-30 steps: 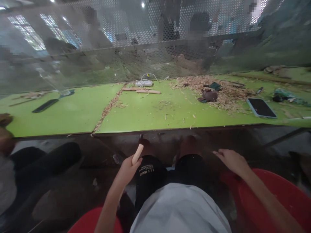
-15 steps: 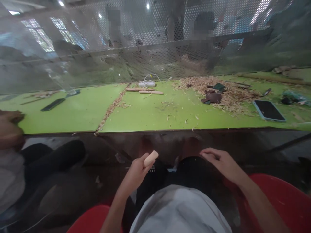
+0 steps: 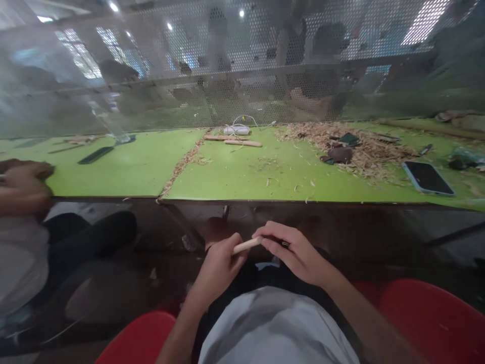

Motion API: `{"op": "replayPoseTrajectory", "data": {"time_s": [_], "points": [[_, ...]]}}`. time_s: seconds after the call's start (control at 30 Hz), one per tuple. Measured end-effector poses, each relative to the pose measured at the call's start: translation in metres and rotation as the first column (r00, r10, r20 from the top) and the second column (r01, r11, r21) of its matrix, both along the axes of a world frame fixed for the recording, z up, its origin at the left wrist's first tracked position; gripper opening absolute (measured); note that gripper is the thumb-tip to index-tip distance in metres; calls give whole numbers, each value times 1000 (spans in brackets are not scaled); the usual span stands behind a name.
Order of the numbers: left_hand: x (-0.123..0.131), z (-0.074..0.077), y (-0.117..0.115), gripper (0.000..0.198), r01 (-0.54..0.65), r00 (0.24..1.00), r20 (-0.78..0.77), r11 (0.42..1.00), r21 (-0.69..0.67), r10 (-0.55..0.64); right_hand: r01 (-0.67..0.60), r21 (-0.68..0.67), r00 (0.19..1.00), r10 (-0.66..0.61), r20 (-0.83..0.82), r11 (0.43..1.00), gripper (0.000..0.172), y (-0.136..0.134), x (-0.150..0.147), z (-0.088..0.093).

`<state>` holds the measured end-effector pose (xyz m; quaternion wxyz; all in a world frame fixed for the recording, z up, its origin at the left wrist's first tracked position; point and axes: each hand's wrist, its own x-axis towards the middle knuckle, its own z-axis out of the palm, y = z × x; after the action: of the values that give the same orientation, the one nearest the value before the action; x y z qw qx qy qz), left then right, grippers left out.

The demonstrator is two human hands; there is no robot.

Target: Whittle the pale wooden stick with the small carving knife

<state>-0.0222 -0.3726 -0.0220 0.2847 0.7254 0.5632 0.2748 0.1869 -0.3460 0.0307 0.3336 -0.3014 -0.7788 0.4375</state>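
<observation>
A pale, smooth wooden stick is gripped in my left hand, over my lap and below the table's front edge. Its free end slants up to the right. My right hand has its thumb and fingertips bent together at that end, touching or nearly touching it. Under the curled right fingers shows a small metallic glint; most of that thing is hidden, so its kind is unclear.
On the green table lie a heap of wood shavings, a phone, two wooden sticks and a white cabled item. A perforated screen stands behind. Another person's hands are at the left.
My right hand has moved left to the end of the stick. The stick has turned in my left hand and now lies flatter, pointing right. The view has shifted slightly.
</observation>
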Motion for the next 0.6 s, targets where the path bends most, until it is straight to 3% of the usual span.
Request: {"op": "replayPoseTrajectory", "data": {"time_s": [0.1,0.2,0.27,0.33,0.4,0.43,0.5,0.57,0.6], "points": [[3,3,-4,26,185,972,165,979,-86,-169,-32,54,999,31,16,998,20,-1,7,7],[2,-5,-7,32,368,873,393,919,-144,-288,-78,37,997,77,30,996,20,-3,10,13],[0,-15,-10,37,461,760,583,871,-171,-288,-97,15,995,96,31,995,20,-3,10,17],[-3,-25,-13,41,556,598,767,810,-186,-233,-111,2,994,111,24,994,21,-1,9,20],[-3,-32,-16,43,622,459,870,764,-170,-180,-140,-10,990,140,15,990,22,3,8,21],[-2,-33,-17,43,625,429,888,764,-159,-166,-142,-19,990,142,8,990,22,5,7,21],[0,-32,-18,40,559,469,871,813,-163,-148,-54,-7,999,54,4,999,25,12,4,18],[4,-27,-18,37,428,592,800,880,-206,-101,167,112,984,-172,39,980,28,17,-1,16],[5,-23,-18,37,333,676,734,915,-227,-64,286,222,949,-308,74,932,30,19,-4,14]]}}
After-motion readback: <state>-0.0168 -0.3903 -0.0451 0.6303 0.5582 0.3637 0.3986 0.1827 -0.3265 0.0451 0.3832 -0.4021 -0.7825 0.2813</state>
